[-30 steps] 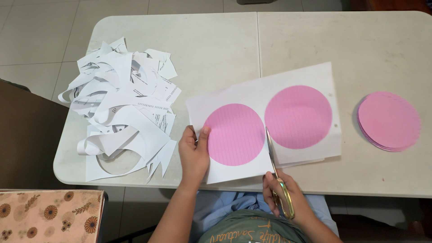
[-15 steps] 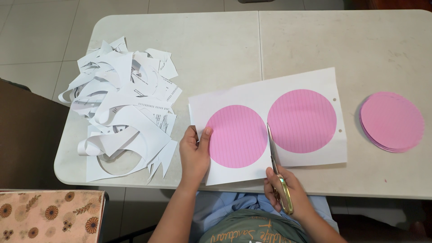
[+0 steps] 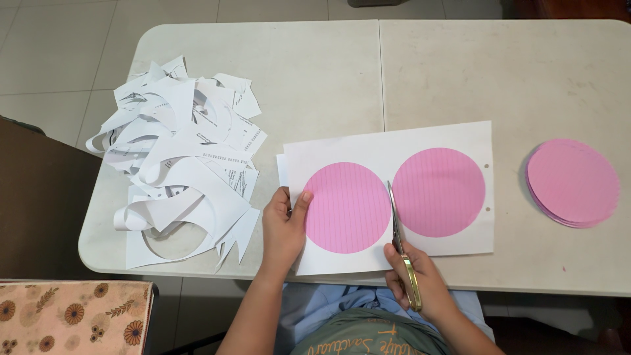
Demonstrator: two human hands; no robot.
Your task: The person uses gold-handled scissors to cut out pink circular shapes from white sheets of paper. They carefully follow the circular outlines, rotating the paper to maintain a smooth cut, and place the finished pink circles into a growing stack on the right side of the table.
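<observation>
A white paper sheet [image 3: 368, 148] printed with two pink lined circles lies near the table's front edge. My left hand [image 3: 284, 227] grips its left edge, thumb on top beside the left pink circle [image 3: 345, 207]. In my right hand [image 3: 420, 283] is a pair of gold-handled scissors [image 3: 399, 236]. Their blades point away from me and run up through the paper between the left circle and the right pink circle [image 3: 439, 192].
A heap of white paper offcuts [image 3: 181, 164] covers the table's left end. A stack of cut pink circles [image 3: 573, 182] lies at the right. The cream folding table [image 3: 427, 72] has a centre seam. A floral cushion [image 3: 72, 315] is at bottom left.
The sheet has turned a little so its top edge lies flatter. The scissor blades have crept slightly further up between the two circles. Both hands keep their hold.
</observation>
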